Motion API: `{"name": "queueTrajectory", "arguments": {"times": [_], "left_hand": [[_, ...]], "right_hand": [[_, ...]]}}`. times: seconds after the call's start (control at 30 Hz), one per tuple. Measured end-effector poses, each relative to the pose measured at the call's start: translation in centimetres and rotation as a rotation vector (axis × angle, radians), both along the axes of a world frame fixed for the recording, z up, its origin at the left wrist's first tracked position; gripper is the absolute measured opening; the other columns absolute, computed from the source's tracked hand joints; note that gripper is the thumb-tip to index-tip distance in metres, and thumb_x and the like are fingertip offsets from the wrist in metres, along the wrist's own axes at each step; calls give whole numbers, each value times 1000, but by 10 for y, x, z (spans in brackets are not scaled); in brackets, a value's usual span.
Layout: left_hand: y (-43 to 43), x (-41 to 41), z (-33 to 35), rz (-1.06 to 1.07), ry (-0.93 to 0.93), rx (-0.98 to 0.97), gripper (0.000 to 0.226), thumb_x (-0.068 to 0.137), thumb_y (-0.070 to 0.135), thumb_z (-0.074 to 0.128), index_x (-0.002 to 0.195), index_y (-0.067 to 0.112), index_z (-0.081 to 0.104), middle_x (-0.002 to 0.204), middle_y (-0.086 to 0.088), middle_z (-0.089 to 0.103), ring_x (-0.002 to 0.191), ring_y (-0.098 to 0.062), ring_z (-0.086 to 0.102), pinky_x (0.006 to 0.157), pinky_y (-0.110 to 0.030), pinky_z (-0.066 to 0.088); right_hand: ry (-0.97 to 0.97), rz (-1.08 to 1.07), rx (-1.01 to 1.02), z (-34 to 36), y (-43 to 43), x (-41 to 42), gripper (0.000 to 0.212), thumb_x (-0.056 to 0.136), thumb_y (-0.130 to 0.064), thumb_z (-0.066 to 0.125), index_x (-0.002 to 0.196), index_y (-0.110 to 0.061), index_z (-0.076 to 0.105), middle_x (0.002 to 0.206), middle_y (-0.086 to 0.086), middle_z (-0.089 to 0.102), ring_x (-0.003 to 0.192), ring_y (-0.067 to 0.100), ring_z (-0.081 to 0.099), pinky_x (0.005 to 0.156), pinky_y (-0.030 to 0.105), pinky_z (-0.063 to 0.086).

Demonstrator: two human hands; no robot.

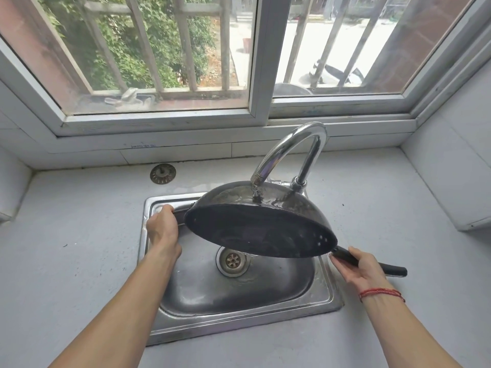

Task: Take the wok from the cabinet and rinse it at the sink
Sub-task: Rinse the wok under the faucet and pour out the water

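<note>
A black wok [261, 232] is held tilted over the steel sink [328, 288], its inside facing me and its rounded underside up. The chrome tap [281, 152] runs water onto that wet underside. My left hand [162, 227] grips the small helper handle at the wok's left rim. My right hand [358, 266] holds the long black handle [393, 270] at the sink's right edge. Water trickles from the low rim toward the drain [233, 261].
A loose metal sink strainer [163, 173] lies on the grey countertop [79, 235] behind the sink. A barred window [170, 49] stands close behind the tap. White wall blocks flank the counter at both sides.
</note>
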State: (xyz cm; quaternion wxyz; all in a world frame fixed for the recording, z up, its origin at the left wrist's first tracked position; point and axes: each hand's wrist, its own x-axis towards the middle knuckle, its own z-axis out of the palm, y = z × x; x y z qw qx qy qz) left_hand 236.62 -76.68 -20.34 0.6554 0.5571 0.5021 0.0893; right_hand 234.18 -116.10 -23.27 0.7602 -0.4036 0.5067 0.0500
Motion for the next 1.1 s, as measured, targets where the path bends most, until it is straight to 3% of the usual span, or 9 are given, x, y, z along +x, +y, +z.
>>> {"name": "queueTrajectory", "arguments": {"times": [0.07,0.13,0.2,0.43,0.63,0.8,0.87,0.97,1.1], "left_hand": [[0,2,-1,-18,-12,5,11,83,19,47,73,16,50,77,-2,43,78,-21,39,72,-36,35],[0,4,-1,-21,-35,-7,12,85,17,48,74,16,50,75,0,44,76,-19,40,71,-35,35],[0,7,-1,-22,-56,-16,11,85,16,48,74,16,50,74,0,44,74,-18,40,70,-35,34],[1,14,1,-45,-110,-40,4,73,15,49,70,14,46,78,-5,43,81,-23,40,72,-39,34],[3,23,2,-65,-125,-48,15,63,16,48,76,12,45,85,-10,40,81,-23,37,68,-38,30],[0,28,6,-72,-150,-27,9,76,8,50,69,13,46,79,-7,43,75,-20,38,68,-35,34],[-1,31,6,-63,-163,-25,15,79,6,49,67,14,44,75,-3,40,69,-18,34,62,-32,31],[-3,35,7,-59,-157,-19,19,81,6,50,66,14,41,72,-2,38,63,-16,32,55,-31,27],[-4,36,8,-65,-133,10,17,81,7,50,67,13,43,73,-2,39,67,-17,34,59,-32,31]], "right_hand": [[-13,-8,4,3,2,-2,13,99,-2,48,87,0,53,77,27,67,84,35,62,66,44,61],[-16,-21,-2,6,4,-5,15,100,-1,47,86,0,52,86,26,61,85,35,60,89,46,52],[-15,-37,3,7,5,-8,13,100,-1,46,88,0,52,91,25,59,89,36,59,94,47,47],[-41,-88,60,6,8,-17,18,100,0,42,85,0,52,54,19,66,83,33,58,93,45,45],[-41,-121,84,0,6,-20,15,99,1,43,87,0,52,55,17,67,84,32,58,92,45,46],[-38,-131,94,-1,5,-21,14,99,0,44,88,1,52,56,18,67,86,33,59,89,45,46],[-35,-130,95,0,5,-20,12,99,0,44,90,1,53,63,20,69,87,34,59,91,46,47],[-33,-133,87,0,5,-18,11,99,0,44,92,2,53,92,23,63,100,36,58,97,47,47],[-21,-123,86,1,6,-18,12,99,0,44,92,3,53,93,24,62,107,38,55,97,47,47]]}}
